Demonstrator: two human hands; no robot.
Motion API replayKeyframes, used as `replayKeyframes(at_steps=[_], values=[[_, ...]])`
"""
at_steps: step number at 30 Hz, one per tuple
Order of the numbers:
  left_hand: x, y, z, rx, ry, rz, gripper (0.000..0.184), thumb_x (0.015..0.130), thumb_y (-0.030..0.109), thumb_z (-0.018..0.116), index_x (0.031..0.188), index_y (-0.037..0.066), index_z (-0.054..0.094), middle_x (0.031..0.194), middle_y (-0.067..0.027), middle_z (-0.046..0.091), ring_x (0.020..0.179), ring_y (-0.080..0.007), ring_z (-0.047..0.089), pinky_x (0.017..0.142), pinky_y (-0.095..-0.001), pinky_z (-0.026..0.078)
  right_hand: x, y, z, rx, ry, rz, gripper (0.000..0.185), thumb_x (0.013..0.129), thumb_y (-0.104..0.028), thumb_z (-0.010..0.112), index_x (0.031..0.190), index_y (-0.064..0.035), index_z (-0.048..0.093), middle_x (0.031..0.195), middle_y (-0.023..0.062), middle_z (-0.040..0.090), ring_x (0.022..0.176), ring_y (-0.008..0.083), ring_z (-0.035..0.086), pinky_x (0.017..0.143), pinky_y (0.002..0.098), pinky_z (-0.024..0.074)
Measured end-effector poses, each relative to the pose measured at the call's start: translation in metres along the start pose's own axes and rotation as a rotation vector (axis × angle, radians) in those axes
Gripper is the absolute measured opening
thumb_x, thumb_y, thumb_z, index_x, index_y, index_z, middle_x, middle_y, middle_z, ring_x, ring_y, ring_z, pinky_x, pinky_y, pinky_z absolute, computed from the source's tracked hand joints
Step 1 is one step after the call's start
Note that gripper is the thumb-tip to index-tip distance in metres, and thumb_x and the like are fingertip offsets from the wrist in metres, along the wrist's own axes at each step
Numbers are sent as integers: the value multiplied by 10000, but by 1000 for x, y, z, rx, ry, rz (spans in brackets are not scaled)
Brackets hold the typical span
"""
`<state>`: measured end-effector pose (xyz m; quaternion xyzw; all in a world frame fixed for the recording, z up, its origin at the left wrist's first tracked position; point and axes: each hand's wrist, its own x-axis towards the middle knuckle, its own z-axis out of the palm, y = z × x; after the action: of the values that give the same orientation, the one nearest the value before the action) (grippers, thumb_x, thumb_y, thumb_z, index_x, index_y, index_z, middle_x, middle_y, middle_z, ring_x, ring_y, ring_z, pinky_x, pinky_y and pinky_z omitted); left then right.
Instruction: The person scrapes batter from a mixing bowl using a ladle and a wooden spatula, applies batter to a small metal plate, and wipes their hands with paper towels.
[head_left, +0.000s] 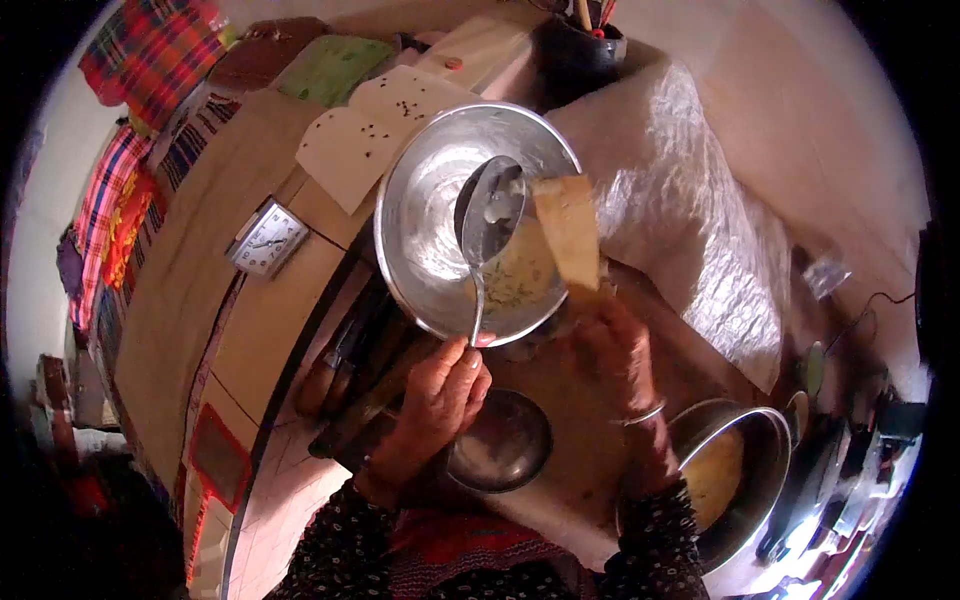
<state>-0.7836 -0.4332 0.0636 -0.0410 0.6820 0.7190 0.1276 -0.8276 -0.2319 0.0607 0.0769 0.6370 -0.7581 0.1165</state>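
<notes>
My left hand [447,388] is closed round the handle of a metal ladle [482,238], whose head is over a wide steel bowl [400,235]. Something pale and wet lies on the ladle's head. In the bottom of the bowl is a pale yellow mixture [520,275] with green bits. My right hand [618,345], slightly blurred, grips a flat wooden spatula [567,225] standing up beside the ladle at the bowl's right side. Whether the spatula touches the ladle, I cannot tell. A smaller metal bowl [500,445] sits below, between my forearms.
To the right of my right forearm stands a deep steel pot [780,450] with yellowish contents. An alarm clock [268,240] rests on the ledge at left. Behind the bowl lies white paper [345,150] with dark specks, and a whitish sack [690,220] leans at right.
</notes>
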Motion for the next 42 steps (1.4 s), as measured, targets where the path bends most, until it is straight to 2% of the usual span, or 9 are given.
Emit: replayKeyframes(at_steps=[2,7,9,11,16,21,35,38,42], values=[[-1,-4,5,-82,28,-69,222,953,143,421,1092,20,544,569,10,408,493,-52,375,460,-217,331,-10,21,18,120,-2,40,90,874,-112,513,895,-27,529,703,46,578,558,110,516,463,233,403],[-2,-23,14,18,52,82,259,971,189,408,1169,37,477,631,-3,429,460,-49,363,397,-203,310,-16,40,41,334,-1,210,119,892,-130,502,933,-25,539,705,75,600,501,129,537,420,250,434],[-3,-22,17,98,64,118,260,970,188,411,1170,36,475,639,0,431,463,-48,363,397,-199,310,-12,42,45,348,-44,160,128,899,-139,498,927,-21,542,702,74,600,501,127,539,418,245,433],[-5,-18,21,-11,48,6,262,969,179,404,1173,29,472,663,-2,441,470,-45,361,395,-195,310,-9,42,47,359,-88,108,140,907,-148,494,921,-18,544,699,74,599,501,125,542,417,240,431],[-7,-17,24,-146,43,32,272,971,165,386,1184,12,460,676,-29,447,474,-52,360,397,-195,319,-2,50,44,501,-115,210,156,908,-153,502,895,-5,550,698,61,600,494,111,533,412,234,428],[-15,-18,24,-210,6,-68,292,972,181,411,1214,28,467,810,-45,526,518,-31,394,420,-170,322,3,67,41,496,-123,180,148,903,-156,510,885,-13,545,675,62,600,481,111,532,406,230,428],[-30,-6,13,-245,49,-68,302,972,201,398,1208,24,462,655,-23,420,451,-69,368,412,-221,340,5,53,51,426,-171,151,130,898,-170,528,891,-41,539,680,55,605,468,106,530,393,216,423],[-37,-14,10,-302,42,-168,297,971,195,399,1207,28,466,653,-22,430,453,-72,377,417,-221,338,8,40,47,443,-62,181,127,893,-175,533,875,-51,552,657,42,585,463,101,515,384,218,404],[-37,-19,-2,-153,86,-135,293,969,180,391,1200,19,471,647,-17,442,458,-74,389,423,-223,340,7,16,38,183,36,51,128,888,-161,514,883,-43,562,633,17,554,458,81,478,372,240,343]])
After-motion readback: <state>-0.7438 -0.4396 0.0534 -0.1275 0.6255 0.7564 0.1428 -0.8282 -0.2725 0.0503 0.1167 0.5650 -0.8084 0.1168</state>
